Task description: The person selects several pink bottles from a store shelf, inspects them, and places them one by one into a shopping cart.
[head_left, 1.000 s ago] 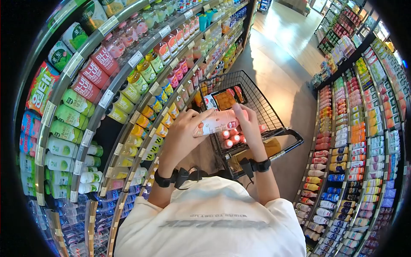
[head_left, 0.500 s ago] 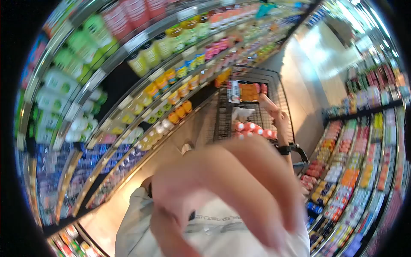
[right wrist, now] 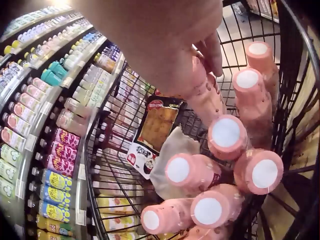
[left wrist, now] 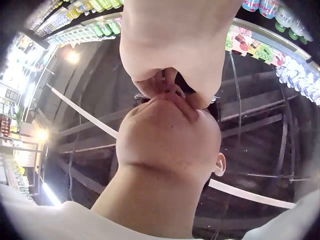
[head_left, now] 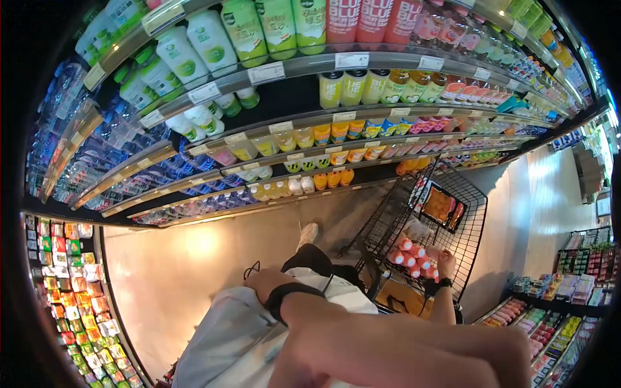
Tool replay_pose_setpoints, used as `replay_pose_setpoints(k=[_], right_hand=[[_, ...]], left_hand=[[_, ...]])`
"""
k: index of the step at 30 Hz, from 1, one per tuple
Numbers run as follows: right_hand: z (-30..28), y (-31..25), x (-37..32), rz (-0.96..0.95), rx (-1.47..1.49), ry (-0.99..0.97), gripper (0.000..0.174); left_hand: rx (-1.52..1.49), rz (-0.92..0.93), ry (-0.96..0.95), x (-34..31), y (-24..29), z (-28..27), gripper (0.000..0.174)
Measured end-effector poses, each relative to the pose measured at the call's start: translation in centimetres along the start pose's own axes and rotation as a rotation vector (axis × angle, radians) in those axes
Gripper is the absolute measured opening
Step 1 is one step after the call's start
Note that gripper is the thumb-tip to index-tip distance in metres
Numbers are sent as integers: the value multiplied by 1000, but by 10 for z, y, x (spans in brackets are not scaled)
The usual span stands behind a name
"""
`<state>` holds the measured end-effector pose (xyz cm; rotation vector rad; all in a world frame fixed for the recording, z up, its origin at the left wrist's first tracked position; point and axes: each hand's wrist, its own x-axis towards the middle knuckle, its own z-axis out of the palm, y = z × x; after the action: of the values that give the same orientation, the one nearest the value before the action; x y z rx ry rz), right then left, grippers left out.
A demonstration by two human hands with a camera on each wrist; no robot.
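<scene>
In the right wrist view my right hand (right wrist: 155,45) is inside the shopping cart (right wrist: 95,185), its fingers curled round the upper part of a pink bottle (right wrist: 205,102). Several more pink bottles (right wrist: 227,137) with white-topped caps stand bunched beside it. From the head camera, my right hand (head_left: 446,264) shows small, at the near end of the cart. My left hand (head_left: 407,349) is raised, large and blurred, close under that camera. Its fingers are bent at the person's face around the nose in the left wrist view; the fingertips are mostly hidden.
A packaged tray of brown food (right wrist: 159,125) and a whitish bag (right wrist: 175,160) lie in the cart. Drink shelves (head_left: 304,119) run along the far side. More shelves of goods (head_left: 71,284) are at left, and a brown item (head_left: 398,297) sits below the cart basket.
The pink bottle held by both hands a second ago has gone down into the cart with my right hand. My left hand let go and rose to the face. The head view has swung left.
</scene>
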<state>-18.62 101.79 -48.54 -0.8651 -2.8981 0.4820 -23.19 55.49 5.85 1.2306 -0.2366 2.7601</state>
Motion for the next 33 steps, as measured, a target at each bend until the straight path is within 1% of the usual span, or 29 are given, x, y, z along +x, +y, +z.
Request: replay_pose_setpoints(k=[1, 3, 4, 5, 6, 7, 8, 9, 10, 11, 12, 13, 14, 16, 17, 18, 20, 21, 23, 24, 25, 26, 27, 28, 29, 30, 31, 32, 33], right_hand=[[10, 9, -3, -48, -41, 8, 34], [21, 22, -5, -60, -30, 5, 33], [21, 10, -10, -60, -20, 7, 33], [10, 4, -10, -67, 48, -216, 30], [17, 8, -11, -70, -6, -197, 30], [12, 6, -12, -19, 20, -253, 30], [8, 2, -13, 36, 48, -309, 30], [10, 2, -16, 26, 69, -295, 31], [17, 13, -14, 19, 93, -277, 32], [21, 24, -11, 24, 83, -299, 34], [26, 31, -7, 24, 73, -318, 37], [30, 32, -10, 52, 45, -252, 40], [31, 35, -10, 80, 44, -259, 41], [40, 50, -10, 53, 118, -259, 42], [29, 44, -14, 63, 134, -300, 39], [23, 40, -19, 15, 232, -222, 38], [11, 37, -28, -88, 412, -59, 37], [-15, 18, -32, 41, 403, -149, 37], [-53, -7, -40, 99, 536, -88, 36], [-62, -14, -42, 124, 600, -55, 36], [-63, -10, -40, 85, 672, 9, 33], [-65, -5, -43, 85, 680, 44, 32], [-73, -8, -43, 83, 687, 85, 32], [-83, -11, -43, 79, 692, 129, 31], [-94, -17, -46, 100, 658, 123, 32], [-84, -1, -45, 107, 707, 150, 32], [-88, -4, -49, 62, 709, 222, 32], [-93, -14, -53, 17, 711, 298, 33], [-97, -17, -55, 35, 737, 303, 32]], left_hand=[[5, 7, 1, -1, -3, 1, 39], [11, 24, -14, -2, -9, 2, 41], [15, 27, -19, -2, -10, 2, 41], [23, 19, -35, -4, -12, 2, 42], [39, -7, -58, -5, -10, -2, 42], [69, -44, -102, -6, -5, -8, 43], [150, -224, -180, -2, 15, -23, 35], [245, -397, -274, 3, 36, -37, 27], [357, -587, -348, 12, 60, -54, 24], [477, -770, -448, 22, 83, -71, 22], [605, -902, -462, 20, 100, -81, 21], [851, -1106, -271, 20, 120, -81, 22], [1102, -1294, -66, 18, 137, -82, 25], [1389, -1163, 208, 0, 167, -130, 18], [1509, -1063, 319, -6, 184, -157, 18], [1623, -948, 428, -9, 201, -184, 19], [1720, -826, 580, -16, 238, -235, 24], [1767, -745, 633, -17, 254, -263, 26], [1846, -578, 751, -20, 276, -309, 30], [1860, -520, 797, -12, 279, -324, 31], [1872, -461, 844, -4, 280, -337, 31], [1880, -402, 893, 4, 282, -351, 32], [1925, -341, 812, 9, 294, -376, 33], [1916, -238, 790, 14, 299, -398, 29], [1820, -60, 749, 16, 304, -421, 31], [1708, 113, 703, 19, 309, -449, 33], [2070, 104, 574, 18, 335, -487, 35], [2430, 152, 451, 17, 360, -523, 37], [2576, 166, 412, 16, 363, -527, 38]])
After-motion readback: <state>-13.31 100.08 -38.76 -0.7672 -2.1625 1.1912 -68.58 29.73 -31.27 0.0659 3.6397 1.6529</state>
